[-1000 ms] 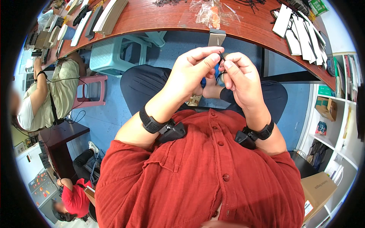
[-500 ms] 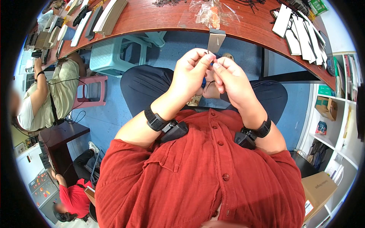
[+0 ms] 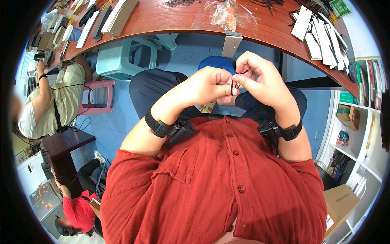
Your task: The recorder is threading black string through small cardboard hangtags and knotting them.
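My left hand (image 3: 209, 86) and my right hand (image 3: 262, 81) meet above my lap, fingertips pinched together on a thin black string (image 3: 232, 87). The string shows only as a short dark loop between the thumbs; the rest is hidden by my fingers. Both wrists wear black straps with small devices. A blue round thing (image 3: 219, 63) sits just behind my hands, mostly covered by them. Below are my dark trousers and red shirt.
A curved reddish wooden table (image 3: 170, 18) runs across the top with a clear plastic bag (image 3: 227, 14), white and grey flat cards (image 3: 321, 34) and a hanging grey tag (image 3: 231, 42). Teal stool (image 3: 122, 57) under it. Two other people sit left. Shelves and cardboard box at right.
My hands have come down from near the table edge toward my chest, still pinched together on the string. The blue thing behind them is now more exposed.
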### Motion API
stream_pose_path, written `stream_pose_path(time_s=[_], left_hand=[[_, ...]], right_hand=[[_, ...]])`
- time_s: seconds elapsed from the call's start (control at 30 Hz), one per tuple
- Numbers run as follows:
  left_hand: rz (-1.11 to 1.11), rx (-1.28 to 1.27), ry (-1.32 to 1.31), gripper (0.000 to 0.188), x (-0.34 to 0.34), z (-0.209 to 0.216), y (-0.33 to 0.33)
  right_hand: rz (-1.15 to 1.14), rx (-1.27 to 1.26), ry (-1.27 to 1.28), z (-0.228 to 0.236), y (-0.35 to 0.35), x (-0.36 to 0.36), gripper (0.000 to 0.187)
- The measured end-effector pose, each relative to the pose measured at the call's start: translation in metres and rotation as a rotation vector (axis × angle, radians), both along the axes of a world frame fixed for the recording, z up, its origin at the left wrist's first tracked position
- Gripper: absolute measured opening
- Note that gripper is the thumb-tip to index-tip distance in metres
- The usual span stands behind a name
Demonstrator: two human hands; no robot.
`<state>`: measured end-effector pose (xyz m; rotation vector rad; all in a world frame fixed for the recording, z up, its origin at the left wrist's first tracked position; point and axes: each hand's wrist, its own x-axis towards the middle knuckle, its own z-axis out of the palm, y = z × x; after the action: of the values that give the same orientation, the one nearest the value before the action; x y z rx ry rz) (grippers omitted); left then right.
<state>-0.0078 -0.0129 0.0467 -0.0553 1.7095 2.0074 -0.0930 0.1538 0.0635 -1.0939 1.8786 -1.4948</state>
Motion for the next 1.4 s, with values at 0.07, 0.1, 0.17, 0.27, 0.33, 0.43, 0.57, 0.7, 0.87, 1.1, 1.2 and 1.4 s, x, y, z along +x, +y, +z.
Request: stream_pose_path(time_s=[0.07, 0.1, 0.17, 0.27, 0.33, 0.43, 0.57, 0.7, 0.87, 1.1, 1.2, 1.4], left_hand=[[0.01, 0.067, -0.011, 0.01, 0.001, -0.002, -0.004], [0.02, 0.132, -0.022, 0.011, 0.002, -0.004, -0.006], [0.044, 0.121, -0.039, 0.012, 0.002, -0.007, -0.009], [0.004, 0.099, -0.024, 0.015, -0.001, -0.009, -0.014], [-0.022, -0.03, -0.04, 0.017, -0.003, -0.009, -0.016], [-0.101, -0.068, -0.051, 0.019, -0.006, -0.005, -0.019], [-0.113, -0.083, -0.085, 0.016, -0.006, -0.001, -0.02], [-0.217, -0.072, -0.093, 0.016, -0.006, -0.003, -0.02], [-0.21, 0.04, -0.061, 0.012, -0.003, -0.008, -0.017], [0.178, -0.417, 0.12, 0.003, 0.002, -0.007, -0.004], [0.235, -0.226, 0.03, 0.005, 0.007, -0.004, -0.006], [0.3, 0.026, -0.04, 0.01, 0.013, 0.001, -0.005]], right_hand=[[0.003, -0.071, -0.369, -0.013, 0.0, 0.0, 0.006], [0.016, -0.086, -0.364, -0.019, 0.002, 0.0, 0.006], [0.12, -0.27, -0.383, -0.028, 0.005, 0.001, 0.008], [0.032, -0.154, -0.319, -0.032, 0.009, 0.0, 0.006], [-0.036, -0.112, -0.296, -0.03, 0.009, 0.001, 0.007], [-0.067, -0.014, -0.068, -0.026, 0.006, 0.004, 0.011], [-0.026, -0.015, -0.149, -0.024, 0.005, 0.008, 0.01], [0.116, -0.022, -0.271, -0.03, 0.008, 0.007, 0.007], [0.139, -0.165, -0.688, -0.049, 0.006, 0.012, 0.01], [-0.127, -0.134, -0.579, -0.037, 0.0, 0.024, 0.004], [-0.152, 0.061, -0.128, -0.015, 0.005, 0.022, 0.003], [-0.148, 0.156, 0.553, 0.002, 0.003, 0.019, 0.007]])
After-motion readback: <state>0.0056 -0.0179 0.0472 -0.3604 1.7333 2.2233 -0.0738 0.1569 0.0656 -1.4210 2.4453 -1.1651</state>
